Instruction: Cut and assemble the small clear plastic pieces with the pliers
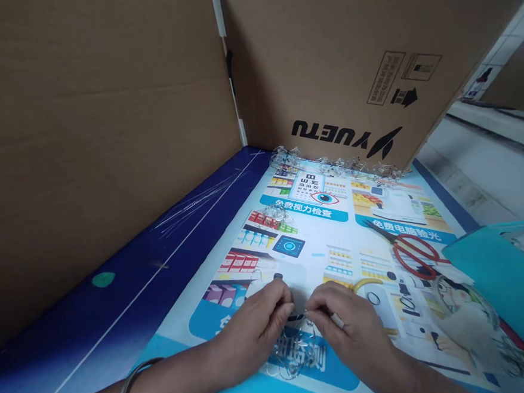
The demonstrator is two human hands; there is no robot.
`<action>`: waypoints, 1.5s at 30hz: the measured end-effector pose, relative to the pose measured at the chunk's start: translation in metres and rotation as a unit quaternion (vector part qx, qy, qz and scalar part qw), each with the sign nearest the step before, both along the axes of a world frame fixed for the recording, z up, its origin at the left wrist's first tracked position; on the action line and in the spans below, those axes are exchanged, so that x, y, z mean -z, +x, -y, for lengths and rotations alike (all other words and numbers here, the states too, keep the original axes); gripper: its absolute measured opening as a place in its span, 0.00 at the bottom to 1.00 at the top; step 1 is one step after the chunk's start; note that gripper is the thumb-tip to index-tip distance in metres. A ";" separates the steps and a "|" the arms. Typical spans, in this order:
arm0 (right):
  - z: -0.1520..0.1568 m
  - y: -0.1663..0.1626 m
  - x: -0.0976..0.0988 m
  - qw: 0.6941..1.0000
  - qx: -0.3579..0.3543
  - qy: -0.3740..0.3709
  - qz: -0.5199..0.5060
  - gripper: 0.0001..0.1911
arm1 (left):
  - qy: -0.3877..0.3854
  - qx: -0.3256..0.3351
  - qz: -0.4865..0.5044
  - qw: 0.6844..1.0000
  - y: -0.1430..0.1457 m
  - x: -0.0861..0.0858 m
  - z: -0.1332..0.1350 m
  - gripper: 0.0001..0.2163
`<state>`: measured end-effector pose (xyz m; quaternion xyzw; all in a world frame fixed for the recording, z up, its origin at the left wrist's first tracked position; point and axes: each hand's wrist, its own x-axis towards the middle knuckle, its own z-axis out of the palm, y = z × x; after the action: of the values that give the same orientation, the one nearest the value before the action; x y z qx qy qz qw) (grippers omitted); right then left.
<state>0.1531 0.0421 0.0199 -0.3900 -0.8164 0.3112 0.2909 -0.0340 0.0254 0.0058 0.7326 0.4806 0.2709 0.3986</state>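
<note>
My left hand [267, 319] is closed in a pinch, thumb against fingers, on the end of a thin, shiny strand. Facing it a short gap away, my right hand [349, 319] pinches at the same fine strand, whose course between the fingertips is hard to follow. A loose tangle of thin looped strands [293, 353] lies just below and between both hands. Whether it is wire or clear line, I cannot tell. Partly hidden behind my right hand is a tool with yellow curved handles [367, 284].
Red-handled scissors [416, 256] lie at the right, beside a teal folder or box [503, 281]. Straight strands [195, 204] lie on the left blue strip. A small looped bundle [274, 215] sits farther in. More tangles [343, 167] line the foot of the cardboard wall [323, 48].
</note>
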 end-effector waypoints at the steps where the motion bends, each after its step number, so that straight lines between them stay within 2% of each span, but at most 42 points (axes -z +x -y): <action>1: 0.001 0.000 0.001 1.000 -0.009 0.017 -0.009 0.05 | -0.002 0.000 -0.003 1.000 0.000 -0.001 0.000 0.08; 5: 0.004 -0.001 0.004 0.996 -0.033 0.081 -0.008 0.05 | 0.000 0.000 -0.003 1.000 0.002 -0.003 0.000 0.08; 11: 0.009 -0.003 -0.002 0.986 -0.055 0.157 0.030 0.08 | 0.006 0.004 -0.019 1.000 0.002 -0.006 0.002 0.09; 20: 0.012 -0.004 -0.001 0.991 -0.054 0.115 0.032 0.07 | 0.035 0.009 -0.020 0.999 0.000 -0.003 0.002 0.09; 27: 0.012 -0.003 0.000 0.989 -0.066 0.121 0.061 0.08 | 0.045 0.011 -0.022 0.999 0.001 -0.001 0.003 0.09; 33: 0.010 -0.002 0.001 0.993 -0.069 0.073 0.060 0.07 | 0.047 0.019 -0.028 0.998 0.001 0.000 0.003 0.09; 41: 0.015 -0.003 -0.002 0.983 -0.068 0.140 0.095 0.11 | 0.042 0.015 -0.044 0.998 0.001 -0.002 0.003 0.09; 45: 0.016 -0.005 -0.002 0.980 -0.061 0.136 0.133 0.11 | 0.043 0.016 -0.050 0.998 0.001 -0.001 0.003 0.09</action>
<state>0.1481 0.0258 0.0215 -0.3338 -0.9048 0.1600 0.2105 -0.0327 0.0226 0.0072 0.7694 0.4761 0.2476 0.3464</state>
